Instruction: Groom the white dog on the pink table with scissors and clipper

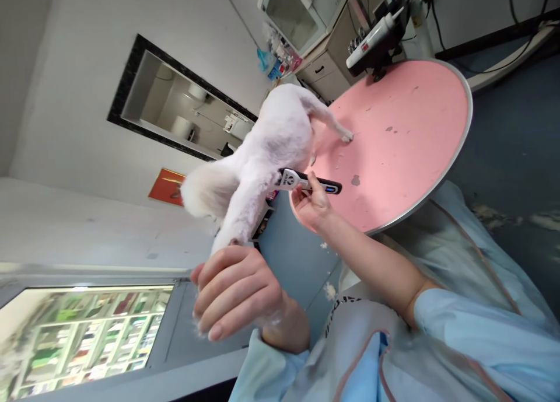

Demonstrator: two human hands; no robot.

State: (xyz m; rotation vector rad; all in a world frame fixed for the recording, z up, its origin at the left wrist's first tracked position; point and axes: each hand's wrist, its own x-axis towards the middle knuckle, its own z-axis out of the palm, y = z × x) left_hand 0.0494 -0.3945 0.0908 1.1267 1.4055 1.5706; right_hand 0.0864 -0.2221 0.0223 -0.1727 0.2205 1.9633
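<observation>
Light-blue sleeves cover the upper arms, the right one toward four o'clock, the left one at six. A pale grey apron bears dark lettering and brownish-pink piping toward five o'clock. White wisps cling to the left hand.

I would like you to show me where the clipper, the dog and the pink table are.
Clipper [290,179]: head view, white part with the logo.
Dog [280,125]: head view, side of its trunk.
Pink table [415,139]: head view, bare top.
</observation>
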